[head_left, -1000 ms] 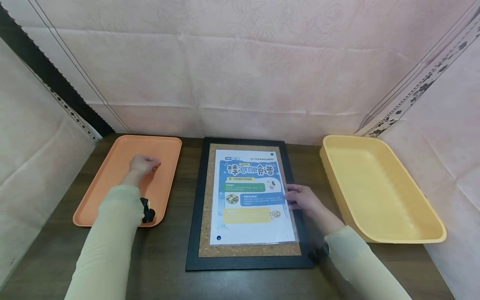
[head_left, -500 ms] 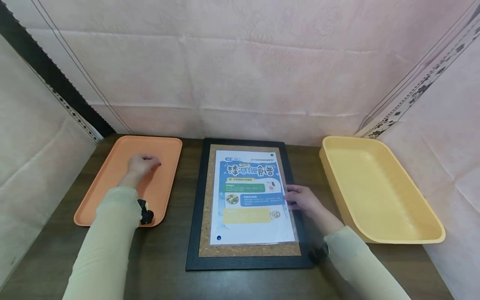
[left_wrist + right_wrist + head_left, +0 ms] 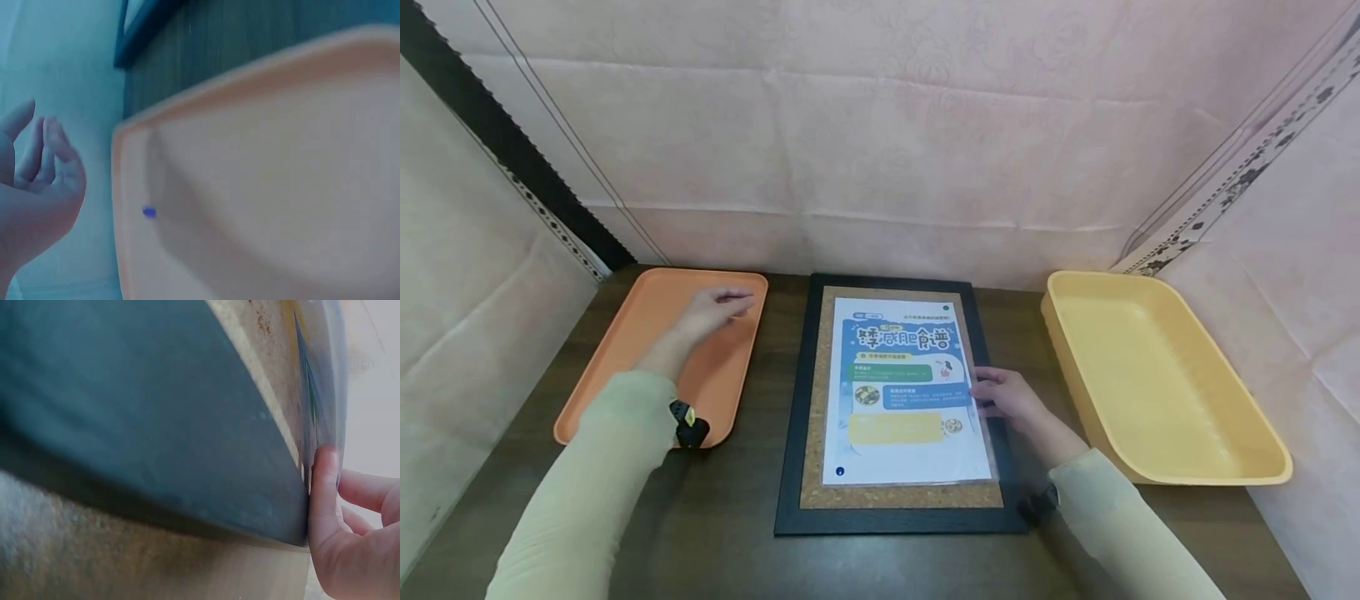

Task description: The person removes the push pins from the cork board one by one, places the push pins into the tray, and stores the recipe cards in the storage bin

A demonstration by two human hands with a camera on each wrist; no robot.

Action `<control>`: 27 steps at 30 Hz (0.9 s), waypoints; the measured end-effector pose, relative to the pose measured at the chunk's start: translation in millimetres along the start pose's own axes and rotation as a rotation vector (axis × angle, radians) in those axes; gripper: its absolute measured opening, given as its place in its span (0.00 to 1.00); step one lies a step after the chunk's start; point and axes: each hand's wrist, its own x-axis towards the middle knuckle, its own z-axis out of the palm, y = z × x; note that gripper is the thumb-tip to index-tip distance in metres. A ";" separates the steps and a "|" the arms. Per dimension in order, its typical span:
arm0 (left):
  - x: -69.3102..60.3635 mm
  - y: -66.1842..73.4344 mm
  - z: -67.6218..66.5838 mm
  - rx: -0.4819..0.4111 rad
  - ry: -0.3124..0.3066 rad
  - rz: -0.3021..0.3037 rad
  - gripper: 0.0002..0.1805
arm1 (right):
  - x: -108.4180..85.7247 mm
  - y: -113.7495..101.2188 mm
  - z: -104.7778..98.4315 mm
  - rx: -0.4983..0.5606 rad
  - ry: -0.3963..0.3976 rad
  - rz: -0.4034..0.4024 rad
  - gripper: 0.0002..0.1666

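Observation:
Over the far right part of the orange tray (image 3: 662, 392) hovers my left hand (image 3: 718, 310), fingers bent and tips close together. Whether anything is between those fingertips cannot be seen. In the left wrist view a small blue-purple piece (image 3: 149, 212), perhaps a pushpin, lies on the tray. My right hand (image 3: 1006, 396) pinches the right edge of a clear-covered printed sheet (image 3: 880, 462), fingers on either side of it. Under the sheet is a cork board (image 3: 812, 497) with a black frame (image 3: 895, 522). Small round pins show at its upper right (image 3: 946, 308) and lower left (image 3: 840, 472) corners.
A deep yellow tub (image 3: 1172, 383) stands to the right of the board. Pale cloth (image 3: 880, 142) hangs behind the brown table (image 3: 722, 542) and at both sides.
My left hand has lifted and shifted to the right over the tray; a purple spot seen by its fingertips is out of sight in the head view. The right hand has stayed at the sheet's edge.

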 end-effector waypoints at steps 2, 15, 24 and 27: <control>-2.4 3.6 6.7 -0.030 -0.088 -0.002 0.31 | -0.4 0.2 0.4 -0.002 -0.002 0.000 0.29; -25.8 13.7 58.9 0.056 -0.307 0.055 0.24 | -1.2 3.3 0.7 -0.004 -0.004 0.005 0.29; -45.5 10.9 87.6 0.026 -0.497 0.103 0.20 | -2.4 2.2 0.7 -0.015 -0.008 0.010 0.30; -52.0 9.7 92.4 0.022 -0.593 0.125 0.20 | -1.5 0.7 -0.6 -0.021 -0.012 0.013 0.30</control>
